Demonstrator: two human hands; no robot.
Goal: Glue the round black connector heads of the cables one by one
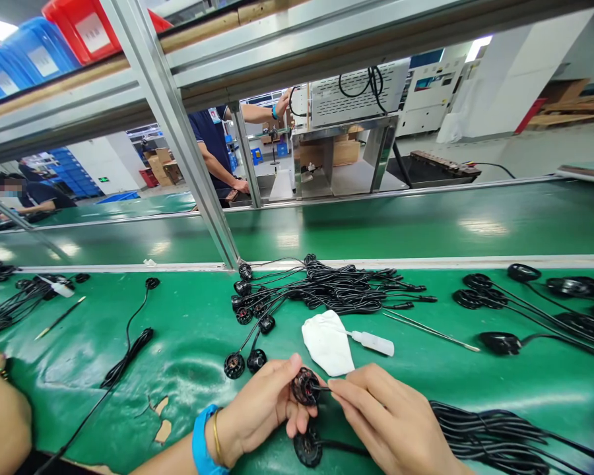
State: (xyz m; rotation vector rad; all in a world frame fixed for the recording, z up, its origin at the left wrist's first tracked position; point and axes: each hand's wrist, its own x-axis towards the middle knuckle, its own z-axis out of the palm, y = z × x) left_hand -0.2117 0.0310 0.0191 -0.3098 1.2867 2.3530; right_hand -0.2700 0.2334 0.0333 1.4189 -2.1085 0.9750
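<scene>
My left hand (262,406), with a blue band and a gold bangle on the wrist, grips a round black housing (305,386) between thumb and fingers. Reddish and copper-coloured bits show inside its face. With closed fingertips, my right hand (391,415) pinches a thin black cable (323,388) at the housing's side; its far part is hidden behind the fingers. Just below my hands lies a second round black housing (307,448) with its own cable. A white cloth (328,342) and a small translucent dropper bottle (373,343) lie beyond my fingers.
Bundled black cables (336,284) with round ends lie ahead, tweezers (430,330) beside them. More black housings (499,343) and coiled cables (490,429) are at right. Another person's arm (2,409) rests at left. A metal post (178,132) rises from the bench; a person (215,152) stands beyond.
</scene>
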